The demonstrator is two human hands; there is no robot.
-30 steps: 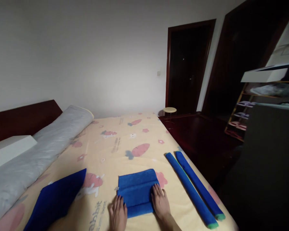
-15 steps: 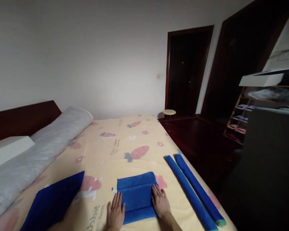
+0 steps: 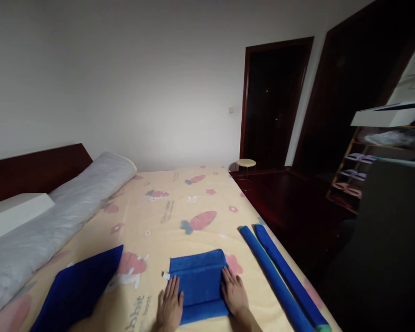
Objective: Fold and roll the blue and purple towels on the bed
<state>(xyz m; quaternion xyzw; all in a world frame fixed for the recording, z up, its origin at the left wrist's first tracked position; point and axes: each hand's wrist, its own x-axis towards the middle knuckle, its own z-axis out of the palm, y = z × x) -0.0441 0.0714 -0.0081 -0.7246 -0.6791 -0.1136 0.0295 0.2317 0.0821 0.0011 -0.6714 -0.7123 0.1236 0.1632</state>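
A blue cloth (image 3: 201, 283), folded in from its far and near edges, lies on the patterned bed sheet (image 3: 152, 249). A small white tag (image 3: 166, 275) sticks out at its left. My left hand (image 3: 171, 304) rests flat on the cloth's left edge, fingers outstretched. Across from it, my right hand (image 3: 234, 291) lies on the right edge, its fingers also extended. Neither hand grips anything. Two long blue cloth rolls (image 3: 276, 281) (image 3: 292, 279) lie side by side to the right. Another blue cloth (image 3: 79, 290) is spread flat to the left.
A rolled grey quilt (image 3: 79, 198) and a white box (image 3: 20, 212) lie along the headboard (image 3: 38, 166). Beyond the bed's right edge are a round stool (image 3: 246, 163), a shoe rack (image 3: 349, 173) and a dark cabinet (image 3: 383, 240).
The view has shifted slightly to the left, so everything sits a little further right. Both hands stay on the folded cloth's sides.
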